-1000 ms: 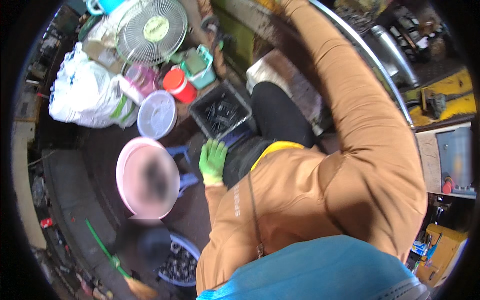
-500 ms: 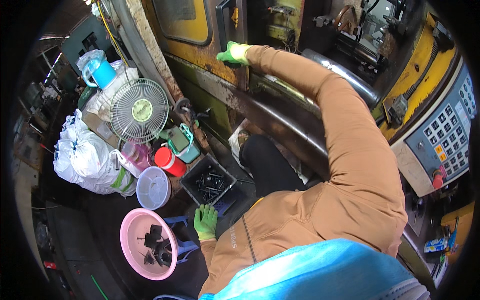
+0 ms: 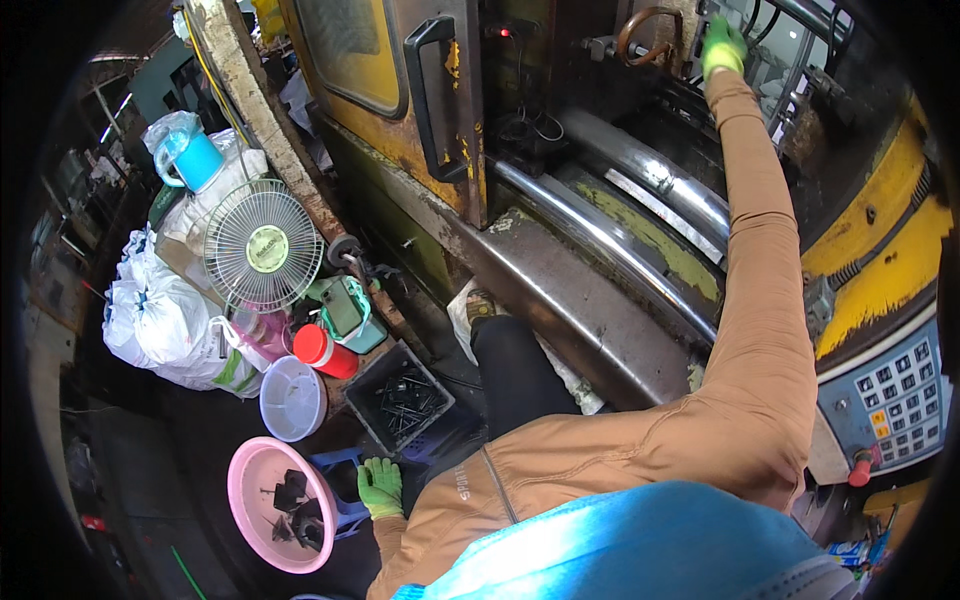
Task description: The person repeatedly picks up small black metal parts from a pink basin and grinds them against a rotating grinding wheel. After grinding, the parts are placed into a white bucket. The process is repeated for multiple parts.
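Note:
My right hand (image 3: 722, 48), in a green and yellow glove, reaches far into the open machine bay. It is close to a brown ring-shaped handle (image 3: 648, 38) and some dark hoses; its fingers are too unclear to show whether they grip anything. Low on the left is my left hand (image 3: 380, 487), also gloved, with its fingers stretched out and nothing in it. Just beyond that hand stands a black bin (image 3: 362, 402) of thin dark parts (image 3: 407, 400). A pink basin (image 3: 240, 480) holding black pieces (image 3: 292, 490) lies to its left.
A yellow sliding door (image 3: 380, 125) with a black handle (image 3: 428, 100) borders the bay. Shiny bars (image 3: 610, 245) cross below my right arm. A control panel (image 3: 895, 400) is at right. A fan (image 3: 265, 248), red jug (image 3: 322, 350), purple basket (image 3: 293, 400) and white bags (image 3: 165, 310) crowd the left.
My right hand has left the black door handle and moved right, deep into the machine bay. The view has shifted, showing more of the bay. My left hand stays low and open.

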### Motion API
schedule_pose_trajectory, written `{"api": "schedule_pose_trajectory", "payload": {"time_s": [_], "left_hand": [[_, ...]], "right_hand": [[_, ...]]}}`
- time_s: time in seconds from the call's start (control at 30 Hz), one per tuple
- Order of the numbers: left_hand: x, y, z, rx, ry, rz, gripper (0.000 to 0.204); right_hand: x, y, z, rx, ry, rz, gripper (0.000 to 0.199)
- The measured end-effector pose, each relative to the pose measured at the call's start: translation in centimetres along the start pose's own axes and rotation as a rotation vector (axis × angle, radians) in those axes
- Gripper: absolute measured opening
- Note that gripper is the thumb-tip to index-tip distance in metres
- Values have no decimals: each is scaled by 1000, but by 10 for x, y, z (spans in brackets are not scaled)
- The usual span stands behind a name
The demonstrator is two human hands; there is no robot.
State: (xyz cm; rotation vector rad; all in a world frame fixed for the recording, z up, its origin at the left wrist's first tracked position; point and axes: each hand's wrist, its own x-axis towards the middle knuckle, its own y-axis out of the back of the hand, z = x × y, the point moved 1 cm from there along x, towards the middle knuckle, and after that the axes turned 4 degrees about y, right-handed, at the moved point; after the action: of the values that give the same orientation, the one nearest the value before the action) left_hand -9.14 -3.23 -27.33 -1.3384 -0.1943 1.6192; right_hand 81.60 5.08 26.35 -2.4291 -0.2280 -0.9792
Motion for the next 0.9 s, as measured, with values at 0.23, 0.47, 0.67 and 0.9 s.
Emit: {"api": "schedule_pose_trajectory", "payload": {"time_s": [0.23,0.47,0.67,0.9], "left_hand": [[13,-5,-6,76,53,141,25],[14,-15,-17,157,35,165,23],[19,-18,-16,210,59,168,20],[20,-30,-20,322,34,125,17]], "right_hand": [[36,65,112,-585,-91,-223,37],[20,31,103,-804,113,-232,62],[18,29,96,-901,64,-128,59],[37,39,106,-1087,253,-254,50]]}}
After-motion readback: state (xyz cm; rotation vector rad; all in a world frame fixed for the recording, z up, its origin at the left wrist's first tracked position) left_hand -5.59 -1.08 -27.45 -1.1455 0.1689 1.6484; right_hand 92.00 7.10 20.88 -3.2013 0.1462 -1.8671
